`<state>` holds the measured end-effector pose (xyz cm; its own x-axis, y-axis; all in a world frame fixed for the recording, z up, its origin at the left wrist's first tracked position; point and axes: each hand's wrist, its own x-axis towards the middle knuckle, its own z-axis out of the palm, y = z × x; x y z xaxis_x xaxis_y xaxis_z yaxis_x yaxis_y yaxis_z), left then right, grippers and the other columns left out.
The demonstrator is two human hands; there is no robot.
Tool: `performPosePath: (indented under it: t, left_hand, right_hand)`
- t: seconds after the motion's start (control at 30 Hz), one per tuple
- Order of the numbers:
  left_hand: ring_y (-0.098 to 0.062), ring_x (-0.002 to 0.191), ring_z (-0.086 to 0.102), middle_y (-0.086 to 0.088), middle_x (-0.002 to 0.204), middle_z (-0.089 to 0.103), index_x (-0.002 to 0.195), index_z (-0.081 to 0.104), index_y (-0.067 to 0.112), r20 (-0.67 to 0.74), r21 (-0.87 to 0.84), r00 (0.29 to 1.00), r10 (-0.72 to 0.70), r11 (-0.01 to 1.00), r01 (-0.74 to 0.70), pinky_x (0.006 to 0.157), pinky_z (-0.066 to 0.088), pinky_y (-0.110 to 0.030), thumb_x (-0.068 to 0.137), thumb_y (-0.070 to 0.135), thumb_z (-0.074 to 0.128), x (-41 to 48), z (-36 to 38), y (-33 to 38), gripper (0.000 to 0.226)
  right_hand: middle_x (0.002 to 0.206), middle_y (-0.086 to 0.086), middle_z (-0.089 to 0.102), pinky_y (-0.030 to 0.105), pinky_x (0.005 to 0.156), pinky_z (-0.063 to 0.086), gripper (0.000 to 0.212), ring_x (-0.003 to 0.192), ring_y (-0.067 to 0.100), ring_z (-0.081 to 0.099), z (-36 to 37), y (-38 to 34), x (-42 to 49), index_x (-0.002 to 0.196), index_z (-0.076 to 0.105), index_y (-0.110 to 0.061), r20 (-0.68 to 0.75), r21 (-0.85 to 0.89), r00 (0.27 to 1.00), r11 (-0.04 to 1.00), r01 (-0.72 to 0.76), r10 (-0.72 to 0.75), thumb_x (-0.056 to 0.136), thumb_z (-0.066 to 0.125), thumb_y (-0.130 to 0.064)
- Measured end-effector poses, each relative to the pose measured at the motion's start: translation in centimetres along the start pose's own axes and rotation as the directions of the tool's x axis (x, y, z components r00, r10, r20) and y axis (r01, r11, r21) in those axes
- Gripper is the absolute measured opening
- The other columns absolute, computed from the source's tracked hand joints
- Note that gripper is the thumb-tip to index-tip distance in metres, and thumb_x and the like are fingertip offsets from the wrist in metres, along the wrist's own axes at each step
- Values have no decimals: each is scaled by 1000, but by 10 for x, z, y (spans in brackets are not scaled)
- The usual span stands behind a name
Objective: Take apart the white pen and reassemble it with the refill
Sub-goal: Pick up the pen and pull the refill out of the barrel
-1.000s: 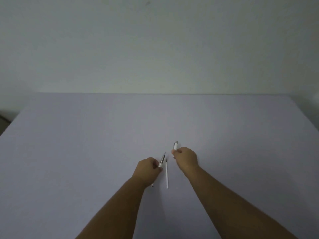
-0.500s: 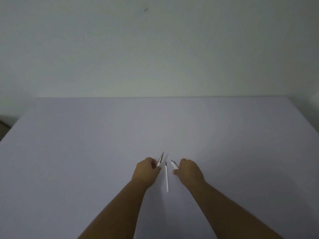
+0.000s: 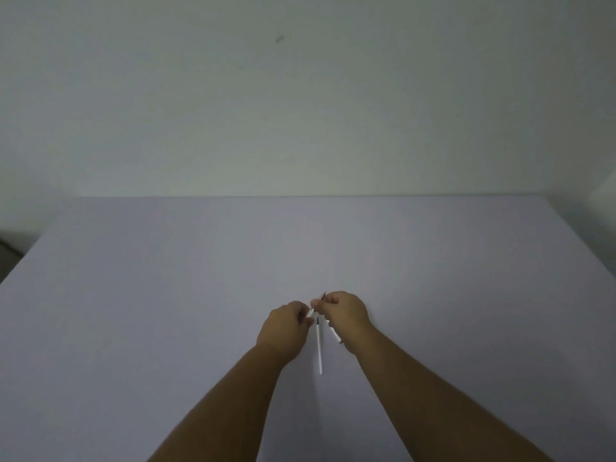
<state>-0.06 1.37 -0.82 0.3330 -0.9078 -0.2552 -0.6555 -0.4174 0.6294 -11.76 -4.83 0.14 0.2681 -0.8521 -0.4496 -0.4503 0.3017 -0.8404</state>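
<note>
Here the left hand (image 3: 287, 331) and right hand (image 3: 346, 313) both close on one thin pen section (image 3: 316, 305), its middle hidden by fingers, tip toward 1 o'clock. One refill (image 3: 320, 349) lies on the table (image 3: 166, 311) between the wrists. At 3 o'clock of it, another white piece (image 3: 336, 335) is half hidden under the right hand.

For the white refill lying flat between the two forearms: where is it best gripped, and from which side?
Probably at the near half of the refill, pinched across its thin shaft from above. It lies flat on the table, dark tip pointing away, and the far end sits close under both hands, left hand, right hand.
</note>
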Motion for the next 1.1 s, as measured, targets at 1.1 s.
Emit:
performPosePath:
  t: [1.1]
  left_hand:
    - [-11,63,49,2,75,58,101,66,13,-21,-40,998,51,998,-52,56,36,-18,93,23,51,-7,-17,13,20]
  right_hand:
    - [75,4,64,29,75,50,12,68,15,55,-9,-5,4,74,70,-15,57,369,996,925,-86,70,84,65,-10]
